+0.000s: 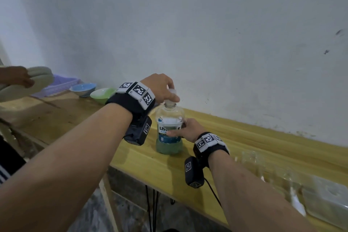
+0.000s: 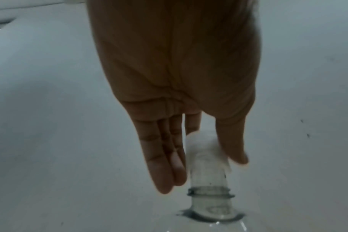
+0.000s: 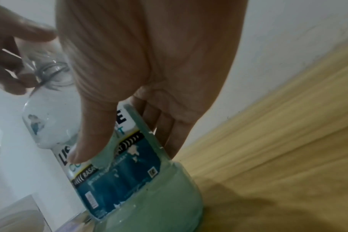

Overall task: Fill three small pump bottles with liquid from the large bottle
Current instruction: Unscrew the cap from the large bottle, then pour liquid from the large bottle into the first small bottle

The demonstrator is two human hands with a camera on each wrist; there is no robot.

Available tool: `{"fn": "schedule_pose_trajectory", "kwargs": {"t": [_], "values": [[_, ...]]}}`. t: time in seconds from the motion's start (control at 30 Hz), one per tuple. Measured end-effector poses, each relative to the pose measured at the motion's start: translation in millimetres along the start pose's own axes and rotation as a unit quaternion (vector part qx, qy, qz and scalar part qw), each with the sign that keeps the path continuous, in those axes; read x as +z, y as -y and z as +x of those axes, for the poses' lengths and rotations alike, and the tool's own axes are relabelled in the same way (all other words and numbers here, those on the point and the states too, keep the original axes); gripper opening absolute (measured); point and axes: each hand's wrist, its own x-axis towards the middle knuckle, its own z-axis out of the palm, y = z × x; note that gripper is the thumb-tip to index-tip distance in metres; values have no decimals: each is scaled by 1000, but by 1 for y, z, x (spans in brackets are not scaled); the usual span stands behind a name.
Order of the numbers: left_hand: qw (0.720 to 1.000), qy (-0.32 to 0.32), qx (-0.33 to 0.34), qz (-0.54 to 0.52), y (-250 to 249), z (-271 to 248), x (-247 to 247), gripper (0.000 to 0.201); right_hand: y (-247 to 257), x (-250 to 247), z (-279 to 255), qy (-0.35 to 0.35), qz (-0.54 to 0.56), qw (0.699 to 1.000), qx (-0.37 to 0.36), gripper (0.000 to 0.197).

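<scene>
A large clear bottle point(image 1: 169, 137) with a blue label and green liquid in its lower part stands upright on the yellow wooden table point(image 1: 235, 137). My right hand point(image 1: 183, 128) grips its body at the label, thumb in front and fingers behind; the right wrist view shows this hand point(image 3: 123, 147) on the bottle point(image 3: 141, 196). My left hand point(image 1: 169, 94) reaches from above and pinches the clear cap point(image 1: 172, 92) at the neck. In the left wrist view the cap point(image 2: 206, 155) sits blurred between thumb and fingers point(image 2: 165, 172), above the threaded neck point(image 2: 210, 194). Blurred clear small bottles point(image 1: 252, 158) stand at the right.
A clear plastic box point(image 1: 327, 199) lies at the table's right end. Far left on another bench are a blue bowl point(image 1: 82, 88), a green bowl point(image 1: 101, 95) and a purple basket point(image 1: 60, 84). Another person's hand point(image 1: 18, 78) holds pale plates there. A white wall runs behind.
</scene>
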Motion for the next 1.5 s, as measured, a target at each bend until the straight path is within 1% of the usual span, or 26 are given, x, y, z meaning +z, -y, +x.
{"fn": "schedule_pose_trajectory", "kwargs": {"t": [0.07,0.1,0.13,0.2,0.23,0.33,0.4,0.5,0.53,0.57,0.6,0.67,0.73,0.8,0.87,0.97,1.07,1.23,1.43,1.5], "values": [[1000,4,-6,31,-1,1,4,69,-1,1,-1,4,13,1000,1,40],[1000,17,-4,26,-2,1,5,74,-1,1,-1,5,16,1000,3,38],[999,32,6,12,-3,0,5,74,-1,0,-1,6,18,1000,8,35],[998,50,26,17,-5,-2,4,64,-1,-1,-1,8,23,1000,3,29],[998,46,31,32,-5,-1,4,57,-2,-1,-1,8,28,1000,0,28],[999,-3,10,38,-5,0,1,41,-4,0,-2,7,50,999,1,33],[998,-58,0,22,-7,1,-5,43,-5,1,-2,9,63,998,-3,38],[986,-166,-10,-13,-7,-4,-20,48,-5,2,-1,12,73,997,-1,36],[982,-187,-15,-20,-2,-7,-21,49,-5,2,0,11,73,997,2,37],[983,-183,-27,-17,6,-10,-20,49,-4,2,0,10,70,998,6,39],[987,-154,-46,-8,16,-14,-15,49,-4,2,0,7,64,998,10,42],[994,-49,-96,11,40,-24,10,47,-3,1,-1,3,65,998,13,44],[990,48,-130,15,60,-38,46,47,-2,-1,-3,6,74,997,13,41],[985,93,-144,25,72,-51,82,51,-3,-4,-5,1,75,997,15,35],[984,93,-147,32,81,-57,109,55,-5,-7,-7,-1,77,997,15,35],[987,65,-144,22,87,-57,127,48,-6,-13,-11,-7,74,997,22,40],[987,53,-147,24,90,-55,136,44,-7,-17,-14,-15,73,997,29,39],[990,37,-134,27,89,-48,149,50,-9,-16,-11,-18,53,998,38,38],[991,41,-122,33,80,-38,155,51,-9,-16,-9,-20,56,998,35,35],[990,49,-125,41,79,-37,154,56,-7,-18,-11,-21,61,997,33,32]]}}
